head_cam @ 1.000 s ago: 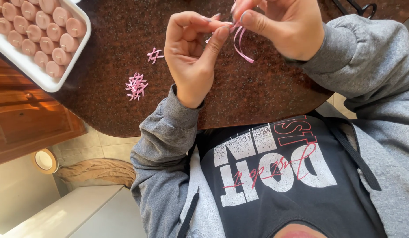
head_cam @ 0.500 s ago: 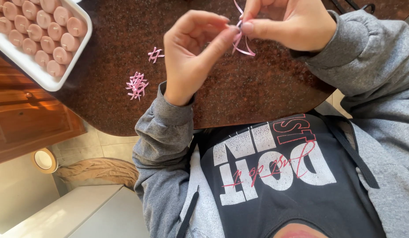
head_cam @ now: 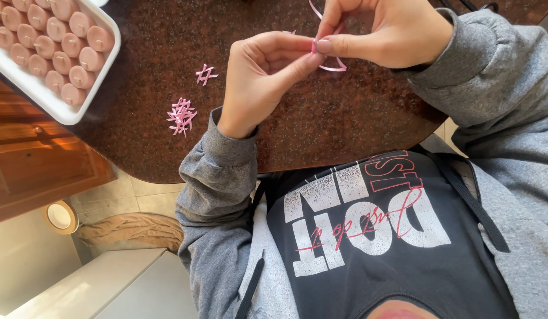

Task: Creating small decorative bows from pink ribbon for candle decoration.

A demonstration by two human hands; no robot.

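Sweatshirt point(head_cam: 368, 236) in grey and black fills the near part of the view, with both sleeves reaching forward over the edge of the dark speckled counter point(head_cam: 156, 47).

Above the counter the 2 hands meet. The left hand point(head_cam: 259, 80) is curled narrow, its thumb and forefinger pressed on a thin pink ribbon point(head_cam: 332, 66). The right hand point(head_cam: 386, 32) pinches the same ribbon from the other side, fingertips touching those of the left. I judge the ribbon is held in the air, just over the counter, so that its loops stay free for folding into a small bow; 1 loop hangs under the fingers and 1 end rises beyond them.

To the left lies a small heap of finished pink bows point(head_cam: 181, 115), and a little farther 1 single bow point(head_cam: 205, 74), both well apart from the hands, so they do not disturb the work. At the far left, a white tray point(head_cam: 49, 103) holds rows of pink candles point(head_cam: 55, 32).

Compared with 0.5 s ago, the hands stayed joined at the same place, and the lower loop looks smaller and drawn closer under the fingertips. The heap, the single bow and the tray did not move.
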